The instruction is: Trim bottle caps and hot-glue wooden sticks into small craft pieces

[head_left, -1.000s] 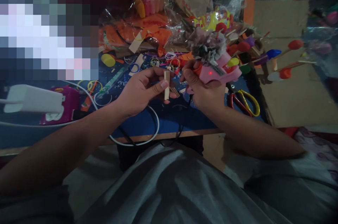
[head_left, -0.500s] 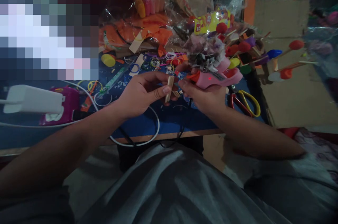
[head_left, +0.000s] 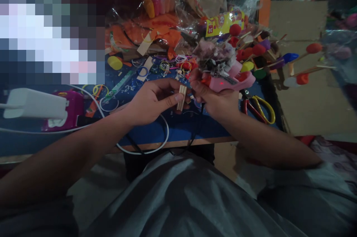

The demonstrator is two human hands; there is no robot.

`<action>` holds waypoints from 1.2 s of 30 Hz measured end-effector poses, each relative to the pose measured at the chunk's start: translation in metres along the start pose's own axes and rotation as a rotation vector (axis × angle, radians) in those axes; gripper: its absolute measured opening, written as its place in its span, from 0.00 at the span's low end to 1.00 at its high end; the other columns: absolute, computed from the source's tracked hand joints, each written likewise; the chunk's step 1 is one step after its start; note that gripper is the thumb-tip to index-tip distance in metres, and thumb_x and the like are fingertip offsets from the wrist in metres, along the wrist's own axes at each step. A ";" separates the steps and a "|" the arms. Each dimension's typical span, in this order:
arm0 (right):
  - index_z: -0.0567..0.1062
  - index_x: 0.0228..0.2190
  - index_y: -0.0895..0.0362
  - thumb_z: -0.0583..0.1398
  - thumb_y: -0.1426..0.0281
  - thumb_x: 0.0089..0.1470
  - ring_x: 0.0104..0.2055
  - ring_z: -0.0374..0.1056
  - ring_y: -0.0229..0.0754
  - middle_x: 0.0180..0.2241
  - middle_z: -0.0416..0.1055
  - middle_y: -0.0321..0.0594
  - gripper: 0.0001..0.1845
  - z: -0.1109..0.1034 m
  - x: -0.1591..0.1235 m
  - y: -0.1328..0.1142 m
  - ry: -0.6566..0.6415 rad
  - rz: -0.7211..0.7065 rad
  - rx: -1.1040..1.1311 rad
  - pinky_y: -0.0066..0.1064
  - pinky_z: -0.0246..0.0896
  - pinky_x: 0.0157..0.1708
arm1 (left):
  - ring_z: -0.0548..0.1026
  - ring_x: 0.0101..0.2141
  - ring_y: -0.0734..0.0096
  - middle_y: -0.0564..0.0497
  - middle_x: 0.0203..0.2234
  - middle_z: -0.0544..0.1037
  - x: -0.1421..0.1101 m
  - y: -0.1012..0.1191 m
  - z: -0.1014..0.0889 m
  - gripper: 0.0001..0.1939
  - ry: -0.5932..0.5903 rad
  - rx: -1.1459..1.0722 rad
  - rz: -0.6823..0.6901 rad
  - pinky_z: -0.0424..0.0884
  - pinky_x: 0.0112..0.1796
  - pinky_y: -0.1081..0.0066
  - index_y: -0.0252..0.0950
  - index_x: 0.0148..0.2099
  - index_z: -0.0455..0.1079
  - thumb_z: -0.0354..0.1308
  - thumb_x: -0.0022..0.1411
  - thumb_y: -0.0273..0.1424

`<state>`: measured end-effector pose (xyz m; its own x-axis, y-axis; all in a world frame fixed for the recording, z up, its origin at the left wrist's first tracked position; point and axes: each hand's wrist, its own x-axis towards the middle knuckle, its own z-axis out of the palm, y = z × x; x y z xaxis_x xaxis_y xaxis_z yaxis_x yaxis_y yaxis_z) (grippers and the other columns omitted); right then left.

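Between its thumb and fingers, my left hand (head_left: 152, 101) grips a small block of short pale wooden sticks (head_left: 182, 98) set side by side, tilted slightly. My right hand (head_left: 213, 95), just to the right, is closed around a pink glue gun (head_left: 230, 82) with a small red light lit on its side. Its orange front part points toward the left hand, but the tip is hidden by my fingers. A fluffy grey-pink bundle with silvery strips (head_left: 216, 56) shows right behind the gun.
Red-and-yellow-handled pliers (head_left: 259, 108) lie right of my right hand. Several coloured-tipped sticks (head_left: 290, 57) stick out toward cardboard (head_left: 318, 95). Rubber bands and scraps litter the blue tabletop (head_left: 150, 133). A white charger (head_left: 36, 103) and looping white cable (head_left: 167, 127) are at left.
The wooden block has turned in my left hand and moved slightly right and down, now showing its ridged face. My right hand's fingers have shifted a little; the glue gun has dipped slightly.
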<state>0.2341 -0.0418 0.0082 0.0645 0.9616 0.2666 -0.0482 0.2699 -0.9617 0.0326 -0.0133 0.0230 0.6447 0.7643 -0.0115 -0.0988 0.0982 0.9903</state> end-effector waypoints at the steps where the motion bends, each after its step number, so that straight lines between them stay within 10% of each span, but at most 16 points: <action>1: 0.75 0.33 0.50 0.76 0.43 0.54 0.22 0.65 0.34 0.32 0.76 0.33 0.28 0.000 0.001 0.001 0.010 0.000 0.007 0.35 0.69 0.23 | 0.84 0.31 0.69 0.49 0.33 0.86 0.000 -0.001 0.000 0.23 0.005 -0.008 -0.003 0.84 0.34 0.70 0.37 0.42 0.78 0.77 0.63 0.51; 10: 0.71 0.34 0.48 0.71 0.32 0.53 0.21 0.61 0.37 0.27 0.71 0.33 0.34 -0.005 0.008 0.018 0.078 0.055 -0.069 0.35 0.61 0.21 | 0.81 0.36 0.68 0.53 0.37 0.81 0.006 -0.008 -0.004 0.22 0.330 -0.076 0.043 0.84 0.34 0.69 0.41 0.45 0.75 0.82 0.57 0.42; 36: 0.75 0.40 0.50 0.76 0.50 0.54 0.31 0.74 0.45 0.29 0.74 0.35 0.23 -0.008 0.011 0.016 -0.007 0.184 -0.109 0.39 0.75 0.31 | 0.84 0.30 0.71 0.54 0.31 0.81 0.014 -0.019 -0.012 0.16 0.470 -0.105 0.089 0.82 0.31 0.72 0.39 0.43 0.77 0.76 0.65 0.42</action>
<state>0.2422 -0.0270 -0.0051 0.0574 0.9947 0.0858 0.0499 0.0830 -0.9953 0.0346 0.0034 0.0024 0.2206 0.9753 -0.0129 -0.2292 0.0647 0.9712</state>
